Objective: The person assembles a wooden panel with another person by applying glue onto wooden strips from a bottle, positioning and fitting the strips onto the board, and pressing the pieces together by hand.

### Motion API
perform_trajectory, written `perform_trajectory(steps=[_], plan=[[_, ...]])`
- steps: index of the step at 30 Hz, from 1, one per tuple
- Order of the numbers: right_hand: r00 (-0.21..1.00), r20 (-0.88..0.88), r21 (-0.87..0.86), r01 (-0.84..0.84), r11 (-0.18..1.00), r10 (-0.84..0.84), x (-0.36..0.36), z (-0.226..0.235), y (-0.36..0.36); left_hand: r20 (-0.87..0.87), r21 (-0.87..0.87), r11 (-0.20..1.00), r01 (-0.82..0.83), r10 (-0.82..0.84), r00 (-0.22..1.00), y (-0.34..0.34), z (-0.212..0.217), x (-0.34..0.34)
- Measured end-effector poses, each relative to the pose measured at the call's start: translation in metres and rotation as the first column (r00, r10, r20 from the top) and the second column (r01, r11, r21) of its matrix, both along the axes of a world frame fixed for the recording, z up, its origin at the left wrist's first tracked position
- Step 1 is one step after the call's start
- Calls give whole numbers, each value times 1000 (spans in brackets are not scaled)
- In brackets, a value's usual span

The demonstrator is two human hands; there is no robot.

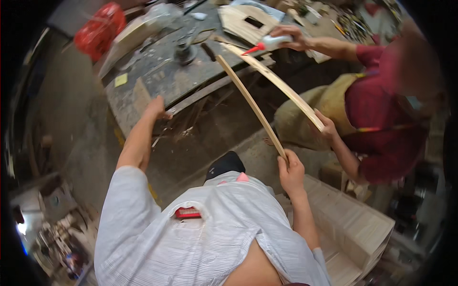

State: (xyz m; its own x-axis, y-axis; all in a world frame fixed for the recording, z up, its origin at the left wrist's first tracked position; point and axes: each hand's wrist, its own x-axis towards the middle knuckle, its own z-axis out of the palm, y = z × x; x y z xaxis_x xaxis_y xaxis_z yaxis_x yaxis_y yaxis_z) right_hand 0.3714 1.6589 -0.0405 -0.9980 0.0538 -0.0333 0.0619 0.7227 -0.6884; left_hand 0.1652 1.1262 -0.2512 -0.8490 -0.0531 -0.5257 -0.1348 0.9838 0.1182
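My right hand [291, 172] is closed around the near end of a long, narrow wooden strip [250, 102]. The strip slants up and away to the left, its far end by the workbench edge. At the front edge of the workbench [157, 78], my left hand [156, 108] rests with its fingers partly apart and nothing visible in them. A flat piece of wood [141, 95] lies beside it. Across from me, a co-worker holds a second wooden strip [281, 86] in one hand and a white glue bottle [274, 43] with a red nozzle in the other, its tip close to that strip.
On the bench are a dark round metal object [183, 53], a yellow paper note [121, 80] and a pale wooden panel [248, 21] with a rectangular hole. A red plastic bag [101, 29] sits at the far left. Light wooden box-like pieces [346, 224] stand at my right.
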Motion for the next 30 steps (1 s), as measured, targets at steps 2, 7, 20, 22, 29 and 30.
perform_trajectory(steps=[2,7,20,22,29,30], plan=[[1000,9,-14,-17,1000,17,-14,8,-4,-81,52,998,47,-43,996,8,0,3],[984,-16,-103,-178,979,177,-26,-1,-36,-38,40,999,-7,8,999,-1,11,16],[991,125,-152,-21,988,41,28,-13,-17,-21,38,999,-5,5,1000,8,22,11],[995,83,-173,-32,984,47,26,-13,-25,-34,30,999,-18,19,999,9,23,9],[996,38,-174,-72,982,79,44,-25,-22,-17,27,999,-31,31,999,17,32,12],[996,37,-174,-75,982,83,45,-27,-21,-11,29,999,-34,35,999,17,34,11]])
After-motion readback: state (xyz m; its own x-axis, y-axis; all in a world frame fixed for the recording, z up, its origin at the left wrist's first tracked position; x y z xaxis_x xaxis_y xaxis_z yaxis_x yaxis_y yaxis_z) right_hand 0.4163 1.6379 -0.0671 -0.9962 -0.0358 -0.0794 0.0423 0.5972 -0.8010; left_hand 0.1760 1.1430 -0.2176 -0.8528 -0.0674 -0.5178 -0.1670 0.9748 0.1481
